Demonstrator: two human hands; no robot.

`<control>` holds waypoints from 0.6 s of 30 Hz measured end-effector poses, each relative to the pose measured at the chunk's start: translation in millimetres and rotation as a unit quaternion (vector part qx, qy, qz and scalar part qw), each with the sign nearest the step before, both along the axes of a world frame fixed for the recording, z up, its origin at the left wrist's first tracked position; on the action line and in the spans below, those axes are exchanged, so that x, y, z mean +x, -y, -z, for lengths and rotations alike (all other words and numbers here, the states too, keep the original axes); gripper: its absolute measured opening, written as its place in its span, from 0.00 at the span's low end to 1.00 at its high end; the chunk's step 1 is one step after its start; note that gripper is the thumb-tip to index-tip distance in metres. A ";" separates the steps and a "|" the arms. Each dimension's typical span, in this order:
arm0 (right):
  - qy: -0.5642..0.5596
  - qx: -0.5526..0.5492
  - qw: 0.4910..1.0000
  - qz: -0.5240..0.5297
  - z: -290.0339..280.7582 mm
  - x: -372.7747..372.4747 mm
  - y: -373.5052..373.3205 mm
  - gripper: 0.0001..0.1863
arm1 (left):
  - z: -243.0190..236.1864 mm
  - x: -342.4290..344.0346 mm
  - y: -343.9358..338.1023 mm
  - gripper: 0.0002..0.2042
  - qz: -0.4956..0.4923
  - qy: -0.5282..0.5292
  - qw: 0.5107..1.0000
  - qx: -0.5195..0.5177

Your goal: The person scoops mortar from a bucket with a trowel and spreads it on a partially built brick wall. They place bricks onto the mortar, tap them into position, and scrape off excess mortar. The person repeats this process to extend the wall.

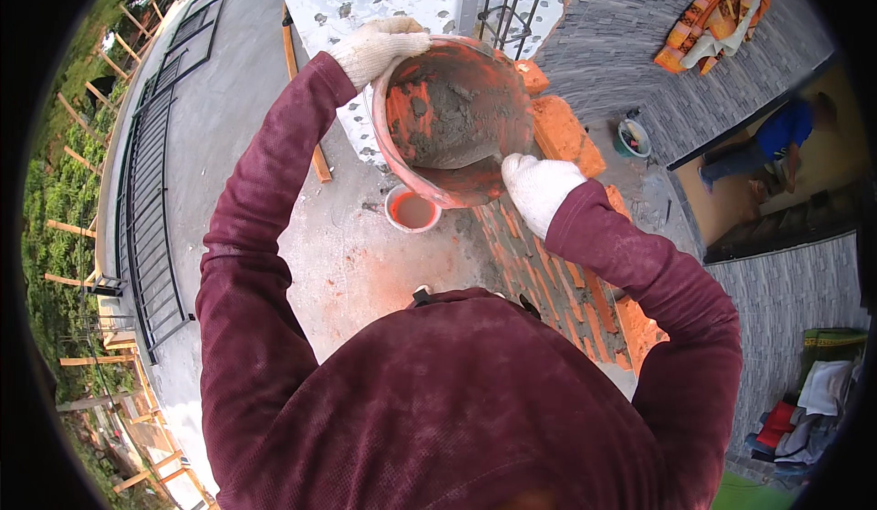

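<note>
My left hand, in a white knit glove, grips the upper left rim of an orange bucket. The bucket is tilted toward me, its inside smeared with wet grey mortar. At the bucket's lower right rim my gloved right hand is closed round the handle of a trowel. The trowel's grey, mortar-coated blade reaches into the bucket; its handle is hidden in my fist. Right of and below the bucket runs a low wall of orange bricks, with mortar streaks along it.
A small white pail of reddish water stands on the concrete floor. Another bucket is near the grey tiled wall. A black metal gate lies to the left, a wooden strip nearby. Through a doorway at right, a person in blue bends.
</note>
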State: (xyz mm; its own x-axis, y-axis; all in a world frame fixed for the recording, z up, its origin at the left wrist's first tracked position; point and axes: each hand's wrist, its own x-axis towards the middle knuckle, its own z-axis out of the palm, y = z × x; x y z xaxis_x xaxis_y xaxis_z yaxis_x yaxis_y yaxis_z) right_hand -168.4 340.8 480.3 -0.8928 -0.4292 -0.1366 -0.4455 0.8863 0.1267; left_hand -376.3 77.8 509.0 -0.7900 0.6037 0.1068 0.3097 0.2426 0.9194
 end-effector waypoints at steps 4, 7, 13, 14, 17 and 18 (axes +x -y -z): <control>-0.181 -0.045 0.981 0.060 -30.8 -17.8 17.4 0.14 | -18.8 10.5 -11.8 0.18 0.042 -0.009 0.999 -0.014; -0.138 -0.089 0.972 0.166 -4.3 -30.5 -8.7 0.14 | -22.1 17.0 -29.8 0.16 0.061 0.021 0.998 0.020; 0.158 0.056 0.978 0.124 -40.2 18.4 12.0 0.15 | 21.9 6.0 18.1 0.10 0.017 0.075 0.996 0.044; 0.105 0.035 0.984 0.138 -37.3 23.6 11.7 0.15 | 21.3 19.0 11.0 0.10 0.032 0.101 0.993 0.055; -0.053 -0.060 0.988 0.129 -6.7 13.3 17.8 0.14 | 4.6 47.1 0.2 0.14 0.068 0.104 0.991 0.041; -0.040 -0.098 0.984 0.146 -0.1 19.2 21.4 0.15 | 2.7 52.5 -8.8 0.16 0.087 0.089 0.991 0.052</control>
State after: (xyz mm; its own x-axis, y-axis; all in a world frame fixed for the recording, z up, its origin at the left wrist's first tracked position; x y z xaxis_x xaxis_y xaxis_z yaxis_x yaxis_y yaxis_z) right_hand -149.2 319.4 480.3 -0.9864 -0.1644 -0.0017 -0.1642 0.9858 -0.0359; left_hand -323.8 86.6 506.3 -0.6875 0.7249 0.0431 0.1683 0.1013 0.9805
